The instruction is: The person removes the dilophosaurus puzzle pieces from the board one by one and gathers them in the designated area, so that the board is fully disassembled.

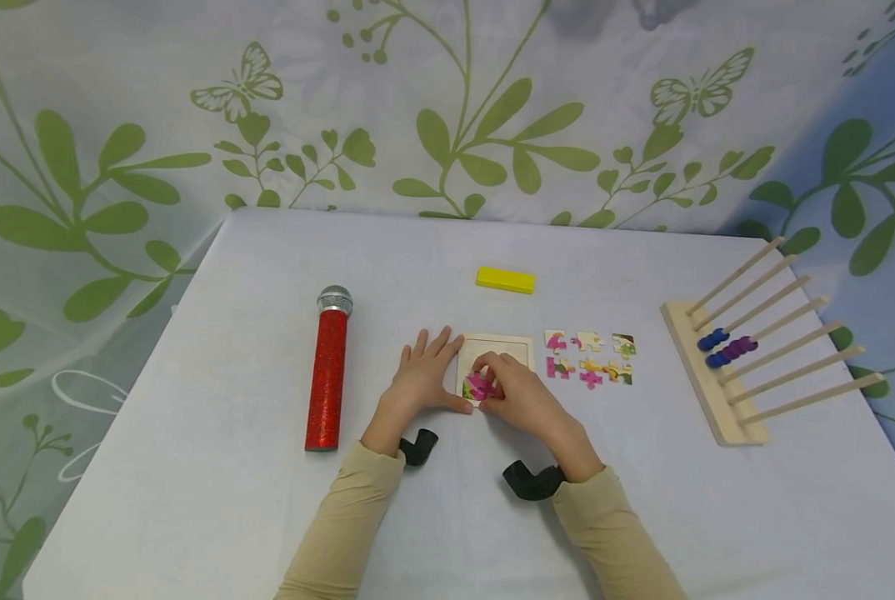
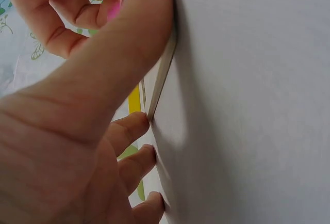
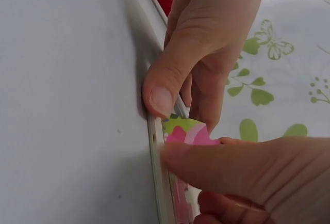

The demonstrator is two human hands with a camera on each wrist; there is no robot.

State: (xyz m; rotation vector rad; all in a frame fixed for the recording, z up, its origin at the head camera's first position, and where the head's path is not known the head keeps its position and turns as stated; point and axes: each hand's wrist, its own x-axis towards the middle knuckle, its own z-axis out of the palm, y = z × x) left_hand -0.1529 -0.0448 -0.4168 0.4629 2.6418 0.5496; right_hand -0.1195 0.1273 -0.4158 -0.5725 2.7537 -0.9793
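A small square wooden puzzle tray point(image 1: 498, 339) lies on the table between both hands. At its lower left corner is a pink and green jigsaw piece point(image 1: 474, 387), also seen in the right wrist view as a bright jigsaw piece point(image 3: 192, 132) near the tray's edge. My right hand point(image 1: 526, 398) pinches at this corner with thumb and curled fingers, partly covering the pink pieces there. Along the tray's left side my left hand point(image 1: 420, 377) rests with fingers spread and straight, its thumb point(image 3: 164, 92) at the near edge. Several loose jigsaw pieces point(image 1: 592, 365) lie right of the tray in two rows.
A red glittery microphone point(image 1: 326, 379) lies to the left. Beyond the tray is a yellow block point(image 1: 505, 280). On the right stands a wooden peg rack point(image 1: 706, 375) with blue and purple beads. Black wrist mounts point(image 1: 532, 482) sit at both wrists.
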